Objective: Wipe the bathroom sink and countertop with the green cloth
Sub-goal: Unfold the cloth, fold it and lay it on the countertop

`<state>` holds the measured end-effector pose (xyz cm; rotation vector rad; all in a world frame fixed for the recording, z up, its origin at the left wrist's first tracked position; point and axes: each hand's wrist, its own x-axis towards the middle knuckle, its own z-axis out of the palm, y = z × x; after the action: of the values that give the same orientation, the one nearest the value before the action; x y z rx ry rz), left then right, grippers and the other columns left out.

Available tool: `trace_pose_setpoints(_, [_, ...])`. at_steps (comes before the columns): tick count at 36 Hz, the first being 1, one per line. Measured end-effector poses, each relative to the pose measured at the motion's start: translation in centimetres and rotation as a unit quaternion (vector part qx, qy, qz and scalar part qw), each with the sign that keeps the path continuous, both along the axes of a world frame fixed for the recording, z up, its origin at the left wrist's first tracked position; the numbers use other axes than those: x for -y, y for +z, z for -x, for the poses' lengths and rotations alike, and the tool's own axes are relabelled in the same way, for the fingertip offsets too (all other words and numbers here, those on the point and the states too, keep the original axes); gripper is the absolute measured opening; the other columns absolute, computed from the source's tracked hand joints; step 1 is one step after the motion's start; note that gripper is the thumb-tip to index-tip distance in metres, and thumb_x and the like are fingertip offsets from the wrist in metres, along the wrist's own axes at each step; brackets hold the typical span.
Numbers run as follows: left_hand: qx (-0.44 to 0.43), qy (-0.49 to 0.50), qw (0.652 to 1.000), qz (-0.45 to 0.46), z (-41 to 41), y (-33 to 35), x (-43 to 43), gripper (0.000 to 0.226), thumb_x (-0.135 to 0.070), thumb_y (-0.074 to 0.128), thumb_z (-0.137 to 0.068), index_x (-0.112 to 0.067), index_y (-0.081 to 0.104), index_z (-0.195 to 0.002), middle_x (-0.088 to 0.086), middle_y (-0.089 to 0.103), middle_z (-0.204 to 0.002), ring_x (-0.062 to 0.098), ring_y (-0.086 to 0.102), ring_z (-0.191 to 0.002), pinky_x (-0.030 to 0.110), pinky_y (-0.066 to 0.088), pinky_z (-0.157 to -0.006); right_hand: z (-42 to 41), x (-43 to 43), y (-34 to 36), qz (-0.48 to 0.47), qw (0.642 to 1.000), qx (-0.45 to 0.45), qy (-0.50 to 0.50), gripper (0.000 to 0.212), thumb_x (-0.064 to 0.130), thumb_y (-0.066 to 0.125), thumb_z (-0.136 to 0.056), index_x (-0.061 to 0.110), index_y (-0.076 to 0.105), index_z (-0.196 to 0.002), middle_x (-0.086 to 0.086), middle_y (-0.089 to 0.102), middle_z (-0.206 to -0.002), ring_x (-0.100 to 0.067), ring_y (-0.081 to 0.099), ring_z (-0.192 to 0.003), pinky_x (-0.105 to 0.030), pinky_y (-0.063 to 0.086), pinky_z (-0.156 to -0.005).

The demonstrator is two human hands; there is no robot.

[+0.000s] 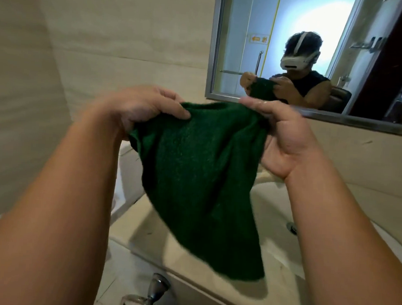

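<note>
Forearms raised; left hand and right hand fingers curled, pinching cloth by top edge; it hangs below fingers, over sink. Risk I see: loose tail snagging tap on lowering.

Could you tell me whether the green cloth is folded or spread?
Spread: green cloth hangs open, top edge held by left hand and right hand.

The left hand and right hand are bare, as are both forearms. The mirror reflects a dark sleeveless top and a white headset with a strap over the head.
</note>
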<state>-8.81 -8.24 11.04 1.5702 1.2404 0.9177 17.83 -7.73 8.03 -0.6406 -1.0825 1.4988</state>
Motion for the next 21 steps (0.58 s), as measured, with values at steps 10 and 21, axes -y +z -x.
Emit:
trace_pose_setpoints(10, [-0.226,0.044,0.970,0.080,-0.3,-13.9,-4.5,0.024,-0.002,0.074,-0.083,-0.017,0.077,-0.101,0.008,0.078,-0.103,0.030,0.075,-0.098,0.050,0.061,-0.095,-0.5,-5.7,-12.9,0.081,0.949,0.268,-0.145,0.041,-0.005,0.057,-0.096,0.018,0.074,-0.125,-0.002,0.069,-0.121,-0.021,0.069,-0.103,-0.029,0.057,-0.083])
trace_pose_setpoints(21, [-0.115,0.225,0.967,0.032,0.2,-16.9,-7.9,0.015,-0.016,0.067,-0.099,-0.003,0.065,-0.107,0.017,0.071,-0.098,0.032,0.069,-0.086,0.044,0.061,-0.079,-2.4,-8.5,-13.8,0.139,0.969,0.156,-0.129,0.052,-0.020,0.049,-0.091,0.011,0.069,-0.129,-0.012,0.075,-0.118,-0.028,0.070,-0.107,-0.032,0.060,-0.081])
